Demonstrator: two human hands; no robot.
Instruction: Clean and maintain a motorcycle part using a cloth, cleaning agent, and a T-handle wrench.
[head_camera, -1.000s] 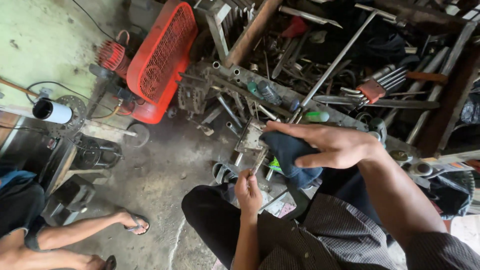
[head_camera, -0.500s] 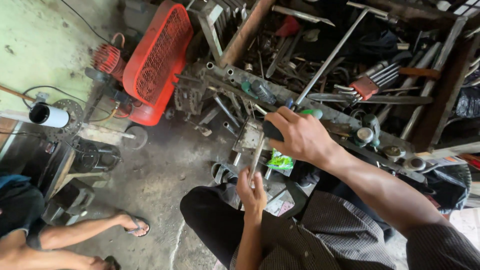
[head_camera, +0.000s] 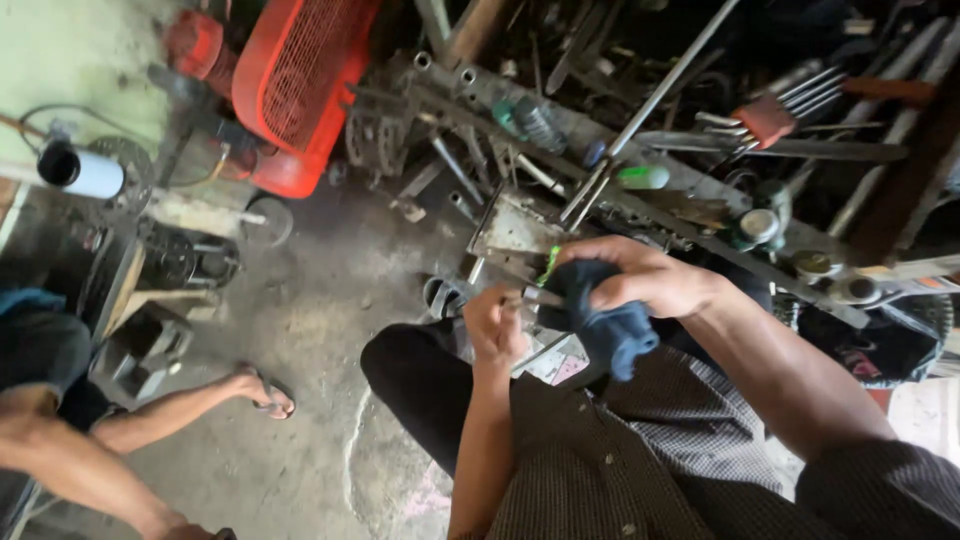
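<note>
Your right hand (head_camera: 640, 278) was closed around a dark blue rag (head_camera: 600, 325), bunching it against a small metal part (head_camera: 540, 296) that your left hand (head_camera: 495, 325) pinched from the other side, both held in the air over your lap and just in front of a flat metal plate (head_camera: 515, 230). What exactly the part was I could not tell; the cloth and your fingers hid most of it. The grip looked like the weak point: a narrow, probably oily piece held only by fingertips could have slipped as you rubbed, and it would have dropped to the stained concrete floor (head_camera: 300, 320) among loose bolts and scrap, where it would have been hard to find. A sharp edge could also have cut through a thin fold of the rag into your palm if you had pressed hard. The long steel rod (head_camera: 650, 110) slanted down close to your right knuckles, so a quick pull back might have knocked it. Another person's sandalled foot (head_camera: 262, 388) rested near your knee, well apart from your hands, yet near enough that anything falling could have rolled there.
</note>
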